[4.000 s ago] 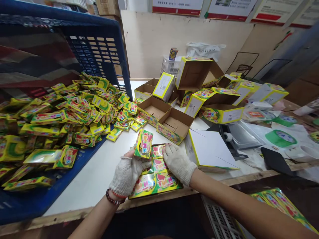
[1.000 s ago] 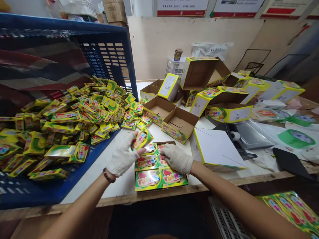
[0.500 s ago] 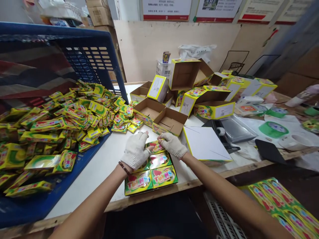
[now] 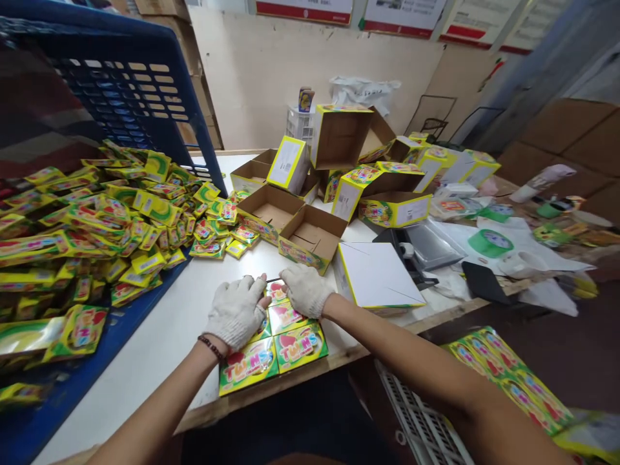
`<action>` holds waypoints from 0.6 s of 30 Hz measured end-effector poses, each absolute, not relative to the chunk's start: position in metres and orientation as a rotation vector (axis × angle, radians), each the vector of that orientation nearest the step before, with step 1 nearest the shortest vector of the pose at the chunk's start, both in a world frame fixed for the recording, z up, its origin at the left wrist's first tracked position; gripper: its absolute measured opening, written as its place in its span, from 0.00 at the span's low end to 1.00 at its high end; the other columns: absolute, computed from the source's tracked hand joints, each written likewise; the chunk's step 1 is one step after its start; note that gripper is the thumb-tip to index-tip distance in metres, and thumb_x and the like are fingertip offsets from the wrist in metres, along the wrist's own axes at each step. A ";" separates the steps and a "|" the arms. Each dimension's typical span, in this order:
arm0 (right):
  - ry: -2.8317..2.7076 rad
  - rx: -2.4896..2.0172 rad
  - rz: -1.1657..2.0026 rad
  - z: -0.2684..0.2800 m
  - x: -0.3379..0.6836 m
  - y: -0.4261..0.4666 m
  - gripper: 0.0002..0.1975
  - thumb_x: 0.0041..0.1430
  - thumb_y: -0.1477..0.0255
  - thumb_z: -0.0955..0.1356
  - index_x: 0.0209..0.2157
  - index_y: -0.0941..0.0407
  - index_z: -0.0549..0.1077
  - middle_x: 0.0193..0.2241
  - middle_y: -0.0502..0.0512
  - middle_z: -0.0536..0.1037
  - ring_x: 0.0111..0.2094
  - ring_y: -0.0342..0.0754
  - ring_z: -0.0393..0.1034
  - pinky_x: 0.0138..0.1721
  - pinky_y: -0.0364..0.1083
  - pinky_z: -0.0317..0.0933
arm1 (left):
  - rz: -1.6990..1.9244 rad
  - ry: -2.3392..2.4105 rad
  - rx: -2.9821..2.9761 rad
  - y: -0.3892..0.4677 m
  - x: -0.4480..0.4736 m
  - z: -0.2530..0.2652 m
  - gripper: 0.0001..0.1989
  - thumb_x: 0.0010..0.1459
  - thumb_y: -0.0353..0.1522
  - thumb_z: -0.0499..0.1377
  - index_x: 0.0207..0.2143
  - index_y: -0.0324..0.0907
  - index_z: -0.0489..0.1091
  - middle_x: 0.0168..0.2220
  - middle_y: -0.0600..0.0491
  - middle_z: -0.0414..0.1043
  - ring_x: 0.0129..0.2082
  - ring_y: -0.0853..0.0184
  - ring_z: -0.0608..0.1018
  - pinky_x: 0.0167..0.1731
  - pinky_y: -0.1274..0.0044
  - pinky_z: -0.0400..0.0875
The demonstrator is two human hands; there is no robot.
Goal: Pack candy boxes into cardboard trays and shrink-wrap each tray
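Nearest you, at the worktop's (image 4: 165,342) front edge, lies the tray (image 4: 274,279) of small boxes (image 4: 301,345), its near row uncovered. The loose box your left hand (image 4: 236,311) held up a second ago no longer shows raised, so it probably sits in the far row now. That hand lies spread over the left side; your right hand (image 4: 305,290) curls over the far right corner, its grip hidden. Beyond stand open cartons (image 4: 301,254), with the heaped blue crate (image 4: 145,29) leftward.
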State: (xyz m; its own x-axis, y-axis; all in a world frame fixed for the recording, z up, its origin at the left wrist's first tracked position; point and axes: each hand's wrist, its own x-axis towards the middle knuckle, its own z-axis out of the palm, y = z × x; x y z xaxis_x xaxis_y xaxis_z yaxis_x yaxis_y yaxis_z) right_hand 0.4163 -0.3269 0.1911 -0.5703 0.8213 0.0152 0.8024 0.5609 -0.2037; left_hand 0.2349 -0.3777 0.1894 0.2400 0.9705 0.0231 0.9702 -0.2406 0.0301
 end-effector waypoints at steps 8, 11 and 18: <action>-2.674 -1.427 0.263 0.200 0.413 -0.328 0.15 0.66 0.64 0.61 0.43 0.59 0.73 0.42 0.64 0.77 0.43 0.55 0.71 0.41 0.50 0.62 | -0.020 1.846 2.541 -0.376 0.236 0.193 0.30 0.65 0.43 0.40 0.64 0.40 0.59 0.47 0.42 0.71 0.45 0.54 0.72 0.48 0.63 0.62; -2.655 -1.424 0.324 0.191 0.408 -0.323 0.16 0.66 0.64 0.60 0.44 0.58 0.73 0.42 0.63 0.77 0.43 0.56 0.72 0.41 0.51 0.64 | -0.064 1.811 2.548 -0.370 0.235 0.188 0.31 0.64 0.43 0.40 0.64 0.43 0.59 0.56 0.39 0.67 0.54 0.49 0.69 0.53 0.57 0.58; -2.141 -1.343 0.417 0.199 0.472 -0.308 0.18 0.61 0.73 0.67 0.53 0.57 0.69 0.52 0.57 0.75 0.53 0.48 0.68 0.53 0.44 0.62 | 0.134 1.742 2.656 -0.368 0.224 0.159 0.28 0.63 0.46 0.44 0.61 0.51 0.65 0.64 0.44 0.60 0.64 0.48 0.61 0.61 0.49 0.45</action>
State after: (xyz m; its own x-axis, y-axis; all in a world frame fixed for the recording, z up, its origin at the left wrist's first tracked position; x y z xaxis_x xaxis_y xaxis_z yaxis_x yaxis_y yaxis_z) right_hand 0.4722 -0.3081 0.1987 -0.3318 0.8940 0.3013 0.7154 0.4466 -0.5373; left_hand 0.2239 -0.3682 0.1589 0.3959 0.9138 0.0908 0.9169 -0.3988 0.0151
